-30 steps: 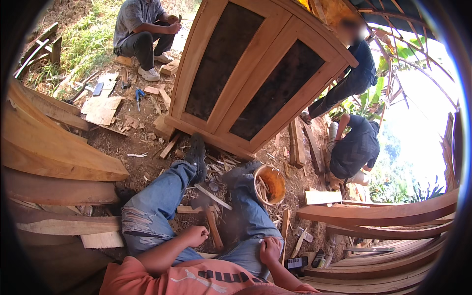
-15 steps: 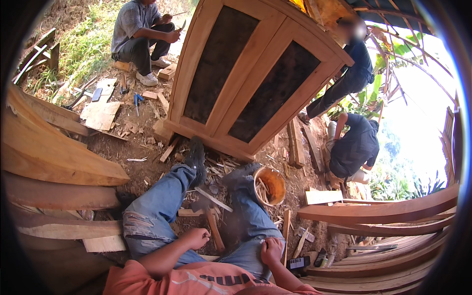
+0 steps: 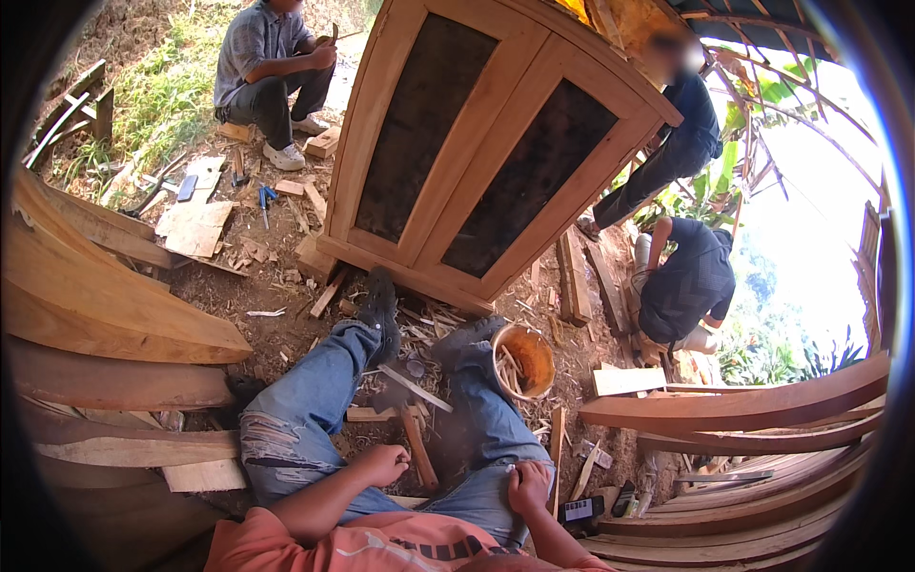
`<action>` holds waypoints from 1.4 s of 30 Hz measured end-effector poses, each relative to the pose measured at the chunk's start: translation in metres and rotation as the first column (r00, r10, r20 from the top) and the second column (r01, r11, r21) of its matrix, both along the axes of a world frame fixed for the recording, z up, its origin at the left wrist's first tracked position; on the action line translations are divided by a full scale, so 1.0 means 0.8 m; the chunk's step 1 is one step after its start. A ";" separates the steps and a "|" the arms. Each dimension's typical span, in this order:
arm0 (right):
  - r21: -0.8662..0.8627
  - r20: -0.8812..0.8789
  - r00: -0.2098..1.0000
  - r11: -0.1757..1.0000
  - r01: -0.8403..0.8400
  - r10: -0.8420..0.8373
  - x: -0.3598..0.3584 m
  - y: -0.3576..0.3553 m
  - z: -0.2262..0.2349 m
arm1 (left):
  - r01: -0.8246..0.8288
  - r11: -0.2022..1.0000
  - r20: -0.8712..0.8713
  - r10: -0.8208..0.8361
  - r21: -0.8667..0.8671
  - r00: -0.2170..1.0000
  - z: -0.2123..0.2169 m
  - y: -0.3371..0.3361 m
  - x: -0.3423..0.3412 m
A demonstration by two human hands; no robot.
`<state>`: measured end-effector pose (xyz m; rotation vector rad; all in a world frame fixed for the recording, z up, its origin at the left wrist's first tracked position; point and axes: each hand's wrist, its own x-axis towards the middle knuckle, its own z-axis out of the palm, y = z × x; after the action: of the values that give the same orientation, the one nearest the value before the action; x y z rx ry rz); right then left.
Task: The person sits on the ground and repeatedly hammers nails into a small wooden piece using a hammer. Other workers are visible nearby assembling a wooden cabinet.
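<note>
**Crowded footing, little spare room**

From my remote seat, I see my left hand (image 3: 384,465) curled, and my right hand (image 3: 530,487) curled on the torn, faded blue denim jeans (image 3: 496,424); I can't tell whether either hand's fingers hold anything. Just past the left, a narrow reddish-brown wooden stick (image 3: 419,448) could slip underfoot. A careless shift could tip the round orange bucket (image 3: 538,360) and spill its pale wood scraps (image 3: 508,367). Beyond, a kick from the dark shoe (image 3: 381,310) could scuff the tall brown wooden cabinet (image 3: 483,143).
</note>
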<state>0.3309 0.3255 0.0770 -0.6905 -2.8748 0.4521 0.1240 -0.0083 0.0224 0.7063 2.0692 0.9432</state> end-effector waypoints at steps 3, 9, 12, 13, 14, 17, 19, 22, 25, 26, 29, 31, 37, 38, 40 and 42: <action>0.003 -0.006 1.000 1.000 -0.003 0.003 0.000 0.001 -0.001 | 0.002 1.000 -0.004 -0.002 -0.004 1.000 0.003 0.000 -0.001; 0.008 0.009 1.000 1.000 -0.001 0.001 -0.001 -0.001 0.002 | 0.004 1.000 -0.004 -0.004 -0.002 1.000 0.009 -0.001 -0.001; 0.005 0.006 1.000 1.000 -0.001 0.001 0.000 0.000 0.001 | 0.006 1.000 0.000 -0.006 -0.008 1.000 0.011 -0.001 -0.002; 0.003 0.005 1.000 1.000 0.000 0.000 0.000 0.000 0.000 | -0.003 1.000 0.001 0.003 -0.002 1.000 0.013 -0.001 -0.001; 0.005 0.005 1.000 1.000 0.001 -0.001 0.001 0.001 -0.001 | -0.011 1.000 0.003 0.011 0.004 1.000 0.018 -0.001 -0.001; 0.010 0.006 1.000 1.000 0.004 -0.004 0.002 0.003 -0.005 | -0.019 1.000 -0.003 0.019 0.015 1.000 0.014 -0.001 0.000; 0.012 0.006 1.000 1.000 0.000 0.000 0.001 0.003 -0.005 | -0.024 0.999 -0.007 0.025 0.024 1.000 0.008 -0.001 0.000; 0.007 -0.008 1.000 1.000 0.000 0.000 0.001 0.003 -0.005 | -0.028 0.999 -0.008 0.028 0.033 1.000 0.007 -0.001 0.001; 0.014 -0.012 1.000 1.000 -0.001 0.001 0.002 0.003 -0.005 | -0.021 0.999 -0.015 0.022 0.027 1.000 0.011 0.000 0.000; 0.019 -0.015 1.000 1.000 -0.001 0.001 0.001 0.002 -0.003 | -0.019 1.000 -0.016 0.019 0.025 1.000 0.009 -0.001 0.000; 0.028 -0.026 1.000 1.000 0.001 0.000 -0.003 -0.003 0.002 | -0.024 0.999 -0.008 0.024 0.031 1.000 0.005 -0.001 0.000; 0.025 -0.038 0.999 1.000 0.003 -0.002 -0.005 -0.005 0.003 | -0.034 0.999 -0.009 0.034 0.039 0.999 0.003 -0.002 0.001; 0.001 -0.020 1.000 1.000 0.016 -0.016 -0.003 -0.008 0.012 | -0.031 0.999 0.032 0.030 0.031 0.999 -0.004 0.000 -0.002; 0.000 -0.023 1.000 1.000 0.016 -0.016 -0.004 -0.009 0.012 | -0.030 0.999 0.047 0.029 0.022 0.998 -0.009 0.001 -0.004; 0.000 -0.028 1.000 1.000 0.014 -0.014 -0.004 -0.010 0.010 | -0.043 0.998 0.050 0.041 0.036 0.998 -0.018 -0.001 -0.002; 0.006 -0.040 0.999 1.000 0.010 -0.009 -0.002 -0.007 0.006 | -0.065 0.994 0.021 0.063 0.086 0.998 -0.022 -0.001 0.000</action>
<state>0.3289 0.3200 0.0819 -0.6858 -2.8331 0.4500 0.1240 -0.0088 0.0051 0.6765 2.0555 1.0771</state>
